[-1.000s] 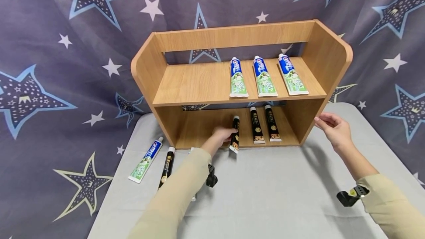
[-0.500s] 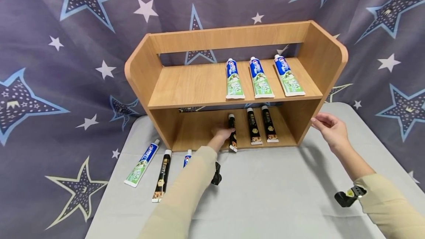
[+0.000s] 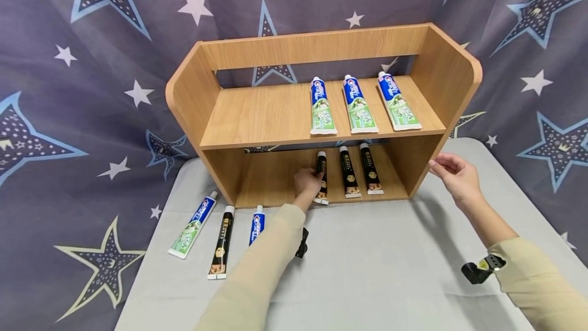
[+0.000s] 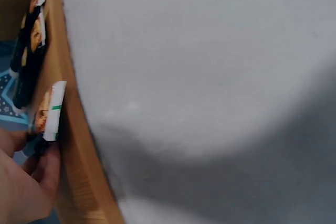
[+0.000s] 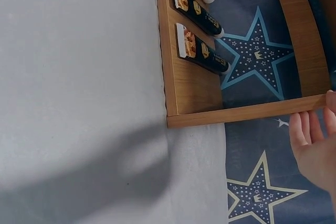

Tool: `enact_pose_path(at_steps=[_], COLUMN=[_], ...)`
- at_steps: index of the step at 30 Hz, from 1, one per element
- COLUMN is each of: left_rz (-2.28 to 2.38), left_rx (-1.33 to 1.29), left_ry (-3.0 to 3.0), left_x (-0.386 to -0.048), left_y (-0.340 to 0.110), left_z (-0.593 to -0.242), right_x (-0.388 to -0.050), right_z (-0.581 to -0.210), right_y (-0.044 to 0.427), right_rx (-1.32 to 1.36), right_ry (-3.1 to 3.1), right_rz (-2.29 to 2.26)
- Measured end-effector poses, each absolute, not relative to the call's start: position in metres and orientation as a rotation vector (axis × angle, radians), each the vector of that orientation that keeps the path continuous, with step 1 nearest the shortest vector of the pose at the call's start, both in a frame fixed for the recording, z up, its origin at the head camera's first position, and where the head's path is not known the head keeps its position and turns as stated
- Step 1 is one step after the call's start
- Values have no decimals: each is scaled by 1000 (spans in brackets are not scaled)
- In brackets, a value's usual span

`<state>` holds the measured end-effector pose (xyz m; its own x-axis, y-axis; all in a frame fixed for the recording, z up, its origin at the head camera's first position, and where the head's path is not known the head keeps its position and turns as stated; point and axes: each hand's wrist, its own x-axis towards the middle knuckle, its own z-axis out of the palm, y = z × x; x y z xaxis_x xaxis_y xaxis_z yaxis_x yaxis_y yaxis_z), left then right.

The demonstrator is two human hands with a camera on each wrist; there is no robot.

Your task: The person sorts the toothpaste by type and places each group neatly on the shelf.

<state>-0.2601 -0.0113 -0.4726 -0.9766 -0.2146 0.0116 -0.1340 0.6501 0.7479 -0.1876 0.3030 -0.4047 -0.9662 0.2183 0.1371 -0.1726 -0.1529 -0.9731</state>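
With my left hand [image 3: 307, 182] I grip a black toothpaste tube [image 3: 324, 186] by its left side, on the lower board of a wooden shelf [image 3: 257, 139]. The left wrist view shows the thumb and fingers about this tube, its white crimped end [image 4: 54, 111] pointing out past them. Two more black toothpaste tubes [image 3: 350, 172] lie to its right. My right hand [image 3: 459, 178] holds the front edge of the shelf's right side panel, thumb and fingers on either side of it in the right wrist view, near the panel's edge [image 5: 252, 111].
Three blue-green toothpaste tubes [image 3: 360, 106] lie on the upper board. On the grey-covered table [image 3: 367, 259], left of my left arm, are a blue-green tube [image 3: 193, 226], a black tube [image 3: 221, 244] and a partly hidden blue tube [image 3: 257, 226]. A starry curtain [image 3: 115, 142] hangs behind.
The black tube in my left hand has moved back onto the lower board, lining up with the other two. My right hand stays at the side panel. The view has shifted slightly.
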Motion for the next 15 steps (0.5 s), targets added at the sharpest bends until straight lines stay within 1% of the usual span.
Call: enact_pose_path(at_steps=[5,10,15], left_rz=[-1285,-1392,-1354], left_rx=[257,221,198], left_ry=[-2748,-2771,-2793], left_x=[-258,-257,-260], left_y=[-15,-18,-14], left_z=[-476,-471,-469], right_x=[-189,-188,-188], right_z=[-407,-404,-405], right_y=[302,302,304], right_rx=[-80,-107,-79], right_ry=[-1878,-1908,-1848], right_rz=[2191,2136,2198])
